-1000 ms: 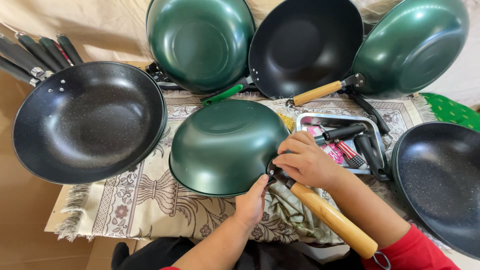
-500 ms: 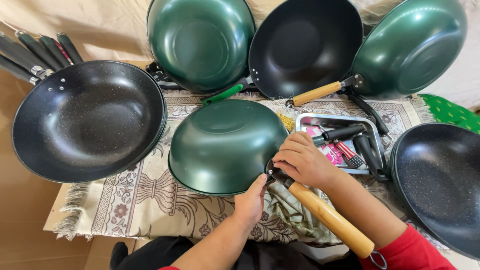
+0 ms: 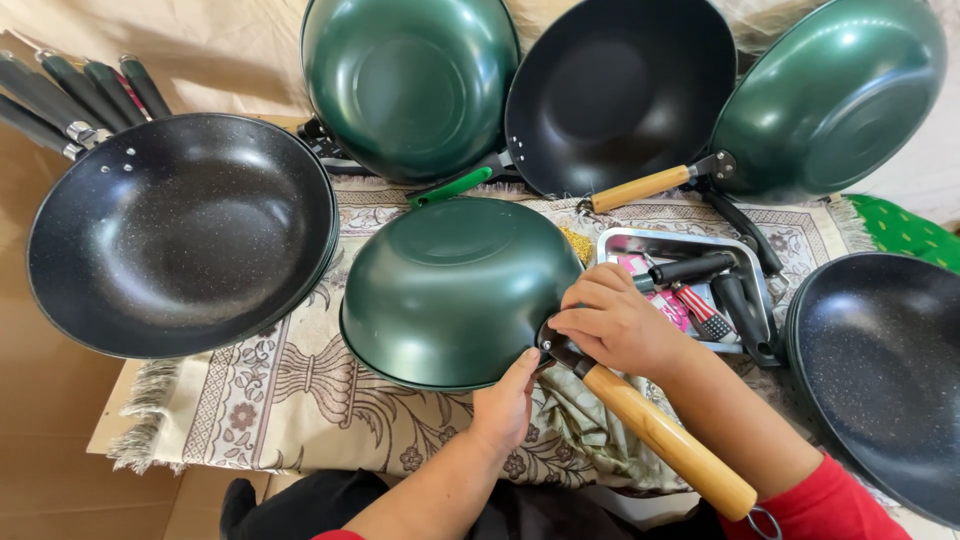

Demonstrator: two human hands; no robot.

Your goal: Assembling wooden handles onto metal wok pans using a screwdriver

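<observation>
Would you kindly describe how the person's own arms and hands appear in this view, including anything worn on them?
Both hands are bare, with no gloves, and no rings or watch can be seen. The left hand leads back along a bare forearm to a sliver of red sleeve at the bottom edge. The right hand likewise has a bare forearm, ending in a red sleeve pushed up near the elbow.

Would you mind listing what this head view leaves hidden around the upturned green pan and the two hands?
- Handle joint of the green pan: covered by the right hand.
- Left hand palm: tucked under the rim.
- Metal tray contents: partly hidden by the right hand.
</observation>
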